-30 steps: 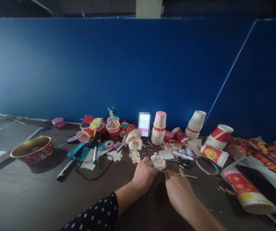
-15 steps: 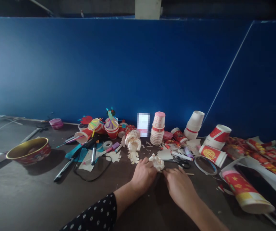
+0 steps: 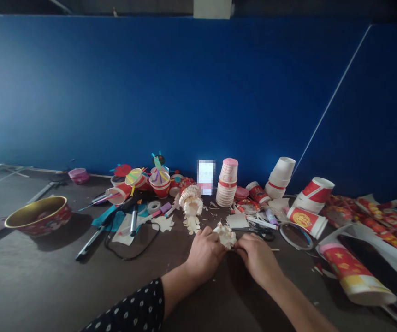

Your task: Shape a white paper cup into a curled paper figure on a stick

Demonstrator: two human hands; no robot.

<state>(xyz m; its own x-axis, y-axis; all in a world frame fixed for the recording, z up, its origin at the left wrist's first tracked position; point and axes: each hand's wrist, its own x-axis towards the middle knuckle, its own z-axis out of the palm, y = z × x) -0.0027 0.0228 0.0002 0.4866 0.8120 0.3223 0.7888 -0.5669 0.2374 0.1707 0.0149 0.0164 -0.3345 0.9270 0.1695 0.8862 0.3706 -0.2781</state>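
Note:
A small white paper piece with curled, petal-like edges (image 3: 226,236) lies low over the table between my hands. My left hand (image 3: 205,254) is closed on its left side, with the fingertips partly hidden. On the other side my right hand (image 3: 256,256) pinches the lower right edge between thumb and fingers. Just beyond my left hand rests a larger white paper shape with curled strips (image 3: 191,205). Scissors with black handles (image 3: 266,234) lie behind my right hand, partly covered.
Stacked paper cups (image 3: 226,193) stand at the back, beside a lit, blurred screen (image 3: 205,177). To the left are a gold-lined bowl (image 3: 39,221), a marker (image 3: 133,220) and decorated cups (image 3: 159,186). A tape roll (image 3: 295,237) and a fallen red cup (image 3: 355,272) lie right.
My right hand has risen slightly, its fingers now gathered at the paper's right edge. My left hand stays nearly in place on the paper. The view has tilted slightly.

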